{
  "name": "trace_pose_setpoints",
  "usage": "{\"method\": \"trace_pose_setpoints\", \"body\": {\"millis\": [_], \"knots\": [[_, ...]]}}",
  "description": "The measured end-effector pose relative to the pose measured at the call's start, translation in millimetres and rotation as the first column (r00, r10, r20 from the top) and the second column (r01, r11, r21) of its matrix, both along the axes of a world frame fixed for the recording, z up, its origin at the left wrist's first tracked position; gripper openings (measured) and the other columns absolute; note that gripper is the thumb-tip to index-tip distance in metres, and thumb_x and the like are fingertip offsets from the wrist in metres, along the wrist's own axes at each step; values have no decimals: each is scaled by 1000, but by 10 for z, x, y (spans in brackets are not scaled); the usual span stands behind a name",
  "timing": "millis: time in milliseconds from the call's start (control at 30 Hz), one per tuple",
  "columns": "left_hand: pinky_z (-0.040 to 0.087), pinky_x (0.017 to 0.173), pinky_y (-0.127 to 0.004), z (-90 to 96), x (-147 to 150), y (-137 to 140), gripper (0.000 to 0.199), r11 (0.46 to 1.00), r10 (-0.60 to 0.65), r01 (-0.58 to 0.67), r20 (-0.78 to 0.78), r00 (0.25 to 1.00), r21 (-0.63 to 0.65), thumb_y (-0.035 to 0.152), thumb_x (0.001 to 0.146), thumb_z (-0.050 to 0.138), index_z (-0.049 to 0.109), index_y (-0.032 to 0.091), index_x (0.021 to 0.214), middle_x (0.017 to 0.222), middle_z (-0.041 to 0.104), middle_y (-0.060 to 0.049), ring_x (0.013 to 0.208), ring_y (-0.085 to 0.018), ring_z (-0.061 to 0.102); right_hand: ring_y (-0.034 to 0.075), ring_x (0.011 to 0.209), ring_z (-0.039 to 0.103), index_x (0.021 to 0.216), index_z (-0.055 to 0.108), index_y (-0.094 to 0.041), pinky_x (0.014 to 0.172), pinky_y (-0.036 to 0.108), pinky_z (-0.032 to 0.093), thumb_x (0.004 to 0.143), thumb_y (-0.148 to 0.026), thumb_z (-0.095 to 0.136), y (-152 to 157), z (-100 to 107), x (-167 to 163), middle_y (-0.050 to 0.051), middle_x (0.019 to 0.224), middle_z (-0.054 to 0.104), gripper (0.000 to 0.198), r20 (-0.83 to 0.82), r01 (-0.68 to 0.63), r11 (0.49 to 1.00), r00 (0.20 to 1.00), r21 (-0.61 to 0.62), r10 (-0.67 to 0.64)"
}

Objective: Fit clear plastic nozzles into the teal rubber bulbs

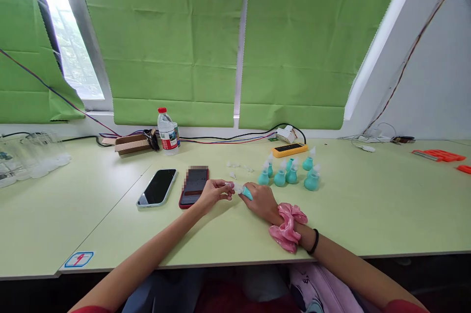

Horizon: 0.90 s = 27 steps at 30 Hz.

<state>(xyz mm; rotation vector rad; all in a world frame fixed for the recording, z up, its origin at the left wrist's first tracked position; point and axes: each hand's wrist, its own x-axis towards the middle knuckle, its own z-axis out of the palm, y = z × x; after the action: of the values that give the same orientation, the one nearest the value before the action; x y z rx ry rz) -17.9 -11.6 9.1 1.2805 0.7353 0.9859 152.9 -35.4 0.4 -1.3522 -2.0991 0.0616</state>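
My right hand [262, 201] is closed around a teal squeeze bulb [248, 193], most of which its fingers hide. A translucent nozzle [237, 188] points left out of the bulb. The fingertips of my left hand [215, 194] pinch the nozzle's far end. Both hands meet low over the table's middle. Beyond the right hand stand several more teal bulbs [279, 178], most with whitish translucent tips pointing up. Several small clear pieces [241, 167] lie scattered just past my hands.
Left of my hands lie a red-edged phone [195, 185] and a pale-cased phone [157, 188]. At the back are a water bottle [168, 134], an open cardboard box [133, 143], cables and a yellow power strip [290, 150]. Clear containers [33, 156] stand far left; orange tools [439, 155] lie far right.
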Motion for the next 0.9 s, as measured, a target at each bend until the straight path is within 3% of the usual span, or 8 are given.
{"method": "trace_pose_setpoints", "body": {"millis": [300,500,633,800,900], "knots": [[43,51,-23,-18,-95,47,35,996,-93,94,-76,993,8,37,58,67,61,6,74,62,60,-7,51,-10,52,14,51,41,63,53,-17,50,26,24,71,-39,51,-49,62,-20,4,57,52,23,-36,-98,980,995,-176,93],[44,49,-23,-18,-84,50,38,991,-99,110,-144,985,70,39,58,67,61,6,75,60,61,-8,50,-11,53,7,48,34,58,51,-14,45,20,24,67,-42,53,-1,23,-5,-3,52,44,30,-196,-204,935,969,-290,150],[45,49,-24,33,-78,21,39,992,-76,90,-154,985,88,41,58,66,61,6,74,60,61,-8,50,-11,53,6,46,34,58,49,-14,43,19,25,65,-42,55,21,22,0,-4,50,42,30,-300,-265,896,941,-356,159],[43,45,-23,118,-41,-42,37,991,-28,48,-150,988,129,42,58,65,61,7,70,55,59,-6,45,-10,50,5,38,37,65,49,-15,37,18,27,66,-46,54,23,39,-17,-4,49,43,31,-462,-378,793,876,-478,139],[41,43,-22,148,30,-92,36,979,92,-75,-83,992,187,44,61,62,60,8,67,54,57,-4,44,-9,48,5,37,38,66,49,-15,36,18,29,66,-46,54,25,75,-45,-4,51,45,32,-551,-425,796,823,-432,140]]}}
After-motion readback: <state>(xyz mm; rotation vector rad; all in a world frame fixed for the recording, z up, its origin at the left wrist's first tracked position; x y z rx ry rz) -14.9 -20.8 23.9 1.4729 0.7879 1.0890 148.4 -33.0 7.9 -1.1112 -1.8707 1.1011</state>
